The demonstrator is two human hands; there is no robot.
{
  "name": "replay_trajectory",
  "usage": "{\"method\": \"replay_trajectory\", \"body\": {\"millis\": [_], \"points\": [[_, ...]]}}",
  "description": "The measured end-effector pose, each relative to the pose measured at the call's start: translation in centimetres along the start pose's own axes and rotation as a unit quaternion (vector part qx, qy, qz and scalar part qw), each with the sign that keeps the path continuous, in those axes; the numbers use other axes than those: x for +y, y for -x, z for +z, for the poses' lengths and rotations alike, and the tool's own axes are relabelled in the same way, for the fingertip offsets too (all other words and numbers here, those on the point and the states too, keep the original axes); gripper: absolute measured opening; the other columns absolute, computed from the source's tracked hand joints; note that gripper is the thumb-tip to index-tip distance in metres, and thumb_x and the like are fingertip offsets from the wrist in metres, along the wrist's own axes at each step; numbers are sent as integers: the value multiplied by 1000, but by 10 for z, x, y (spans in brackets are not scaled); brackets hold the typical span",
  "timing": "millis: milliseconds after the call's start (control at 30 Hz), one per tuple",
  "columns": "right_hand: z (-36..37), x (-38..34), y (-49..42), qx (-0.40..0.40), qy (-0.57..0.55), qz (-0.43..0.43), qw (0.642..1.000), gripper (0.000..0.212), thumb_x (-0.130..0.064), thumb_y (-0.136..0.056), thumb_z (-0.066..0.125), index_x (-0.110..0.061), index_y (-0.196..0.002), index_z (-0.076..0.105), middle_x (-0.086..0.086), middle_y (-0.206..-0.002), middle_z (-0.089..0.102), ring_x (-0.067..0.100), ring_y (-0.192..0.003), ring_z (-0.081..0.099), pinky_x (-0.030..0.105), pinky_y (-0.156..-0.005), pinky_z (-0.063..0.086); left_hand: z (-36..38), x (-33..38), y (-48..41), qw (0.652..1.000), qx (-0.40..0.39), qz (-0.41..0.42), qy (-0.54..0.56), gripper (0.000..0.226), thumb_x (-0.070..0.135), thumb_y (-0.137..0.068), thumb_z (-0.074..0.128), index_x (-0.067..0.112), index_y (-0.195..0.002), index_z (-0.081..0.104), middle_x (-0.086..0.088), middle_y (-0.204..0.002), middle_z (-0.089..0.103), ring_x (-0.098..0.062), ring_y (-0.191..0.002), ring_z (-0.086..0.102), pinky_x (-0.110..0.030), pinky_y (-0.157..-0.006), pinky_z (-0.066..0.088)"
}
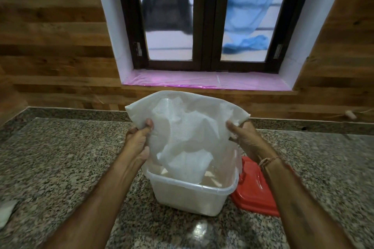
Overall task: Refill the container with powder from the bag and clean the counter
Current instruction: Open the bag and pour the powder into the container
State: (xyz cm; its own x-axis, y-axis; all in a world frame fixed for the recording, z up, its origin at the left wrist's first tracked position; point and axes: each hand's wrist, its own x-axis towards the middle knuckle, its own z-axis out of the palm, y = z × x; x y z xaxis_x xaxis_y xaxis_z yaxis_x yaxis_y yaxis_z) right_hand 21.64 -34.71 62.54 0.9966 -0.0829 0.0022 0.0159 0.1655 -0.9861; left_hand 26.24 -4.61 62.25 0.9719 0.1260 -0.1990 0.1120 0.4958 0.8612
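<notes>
Head view: the left hand (pixel 139 139) and right hand (pixel 243 135) each grip one side of the white bag (pixel 186 123). The bag is held over the clear container (pixel 192 194), its lower end hanging inside the rim. The container stands mid-tabletop (pixel 60 157), well off the back edge. A red lid (pixel 253 190) lies just beside its right. A white cloth (pixel 6 212) lies at the left edge.

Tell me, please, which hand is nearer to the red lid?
Right. The right hand grips the bag above the lid; the left hand grips the bag's other edge, beyond the container from the lid.
</notes>
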Motion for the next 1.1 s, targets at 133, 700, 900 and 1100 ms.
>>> {"method": "replay_trajectory", "body": {"millis": [133, 700, 900, 1100], "points": [[4, 1, -2, 106, 92, -66, 988, 14, -2, -85, 75, -13, -94, 70, 7, -90, 75, 21, -82, 71, 36, -73, 59, -2, -1, -2, 1000, 1, -1, -10, 8, 11, -88, 76, 12, -95, 71, -8, -97, 76, -28, -91, 72, -46, -81, 60], [16, -2, 12, -49, 138, -23, 989, 38, -16, -86, 79, -19, -123, 67, 2, -115, 77, 19, -104, 74, 37, -88, 62, -3, 8, -3, 998, -9, 52, -32, 21, 13, -90, 74, 6, -110, 69, -6, -96, 79, -21, -84, 77, -39, -68, 64], [15, 12, -8, 85, 109, -42, 989, 22, 7, -88, 67, -9, -104, 72, 14, -101, 76, 36, -101, 72, 45, -84, 58, -20, -5, 4, 958, -76, 85, -262, 41, 25, -85, 81, 16, -121, 65, -1, -109, 77, -16, -96, 75, -32, -74, 62], [8, 5, 1, -34, 122, 7, 992, 39, -12, -91, 72, -11, -128, 64, 9, -117, 75, 28, -106, 73, 41, -89, 60, -23, -8, 2, 959, -39, 98, -262, 36, 8, -85, 78, 13, -118, 66, -2, -105, 78, -21, -94, 76, -41, -80, 63]]}}
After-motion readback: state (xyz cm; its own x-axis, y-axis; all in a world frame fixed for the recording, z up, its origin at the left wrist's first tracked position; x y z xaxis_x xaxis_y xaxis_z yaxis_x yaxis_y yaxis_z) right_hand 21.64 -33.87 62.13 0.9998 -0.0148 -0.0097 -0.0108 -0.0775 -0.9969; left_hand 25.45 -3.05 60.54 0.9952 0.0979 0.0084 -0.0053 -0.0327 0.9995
